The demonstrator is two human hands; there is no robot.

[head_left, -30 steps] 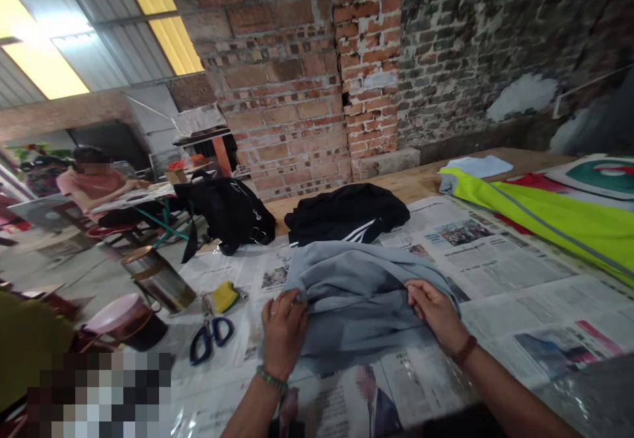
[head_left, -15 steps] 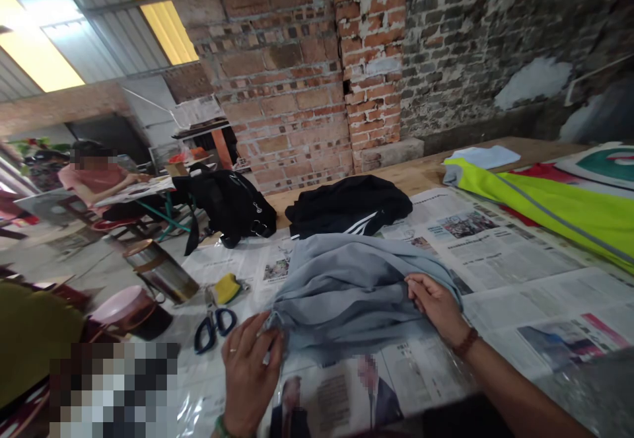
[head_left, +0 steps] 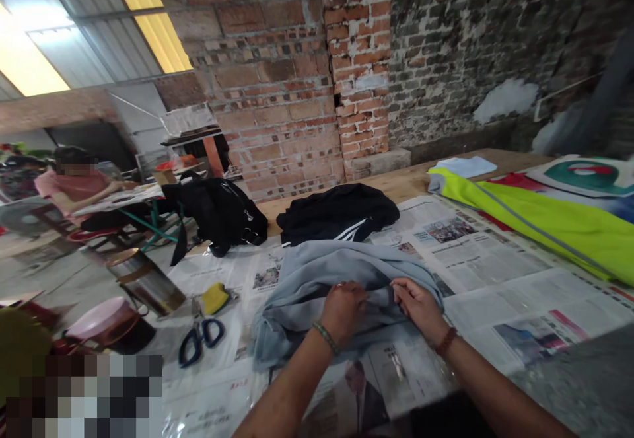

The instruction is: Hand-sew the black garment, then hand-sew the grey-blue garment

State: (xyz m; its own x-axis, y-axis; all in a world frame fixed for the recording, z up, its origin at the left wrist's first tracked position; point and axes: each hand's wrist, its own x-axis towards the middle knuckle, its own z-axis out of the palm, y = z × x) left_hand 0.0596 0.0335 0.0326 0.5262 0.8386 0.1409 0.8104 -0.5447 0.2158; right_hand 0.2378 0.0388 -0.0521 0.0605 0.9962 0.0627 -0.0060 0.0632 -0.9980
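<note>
Bunched in soft folds, a grey-blue cloth garment [head_left: 297, 319] lies on the newspaper-covered table in front of me. My left hand [head_left: 344, 309] is over its middle, with fingers curled down into the fabric; the fingertips are partly hidden and slightly blurred. At the garment's right part, my right hand [head_left: 416, 302] pinches a fold between thumb and fingers. The two hands are close together, a short stretch of fabric between them. Just behind the garment, touching it, rests a black garment with white stripes [head_left: 341, 210].
Blue-handled scissors [head_left: 201, 340], a yellow sponge-like piece [head_left: 215, 298], a steel flask [head_left: 143, 283] and a lidded mug [head_left: 111, 326] stand or lie at left. A black bag [head_left: 222, 213] is behind. Right are a neon-yellow garment [head_left: 535, 220] and an iron [head_left: 584, 174]. A person [head_left: 74, 180] sits far left.
My left hand has left the garment's left end and moved right, onto its middle near my right hand. The right hand keeps its pinch. The view has shifted slightly.
</note>
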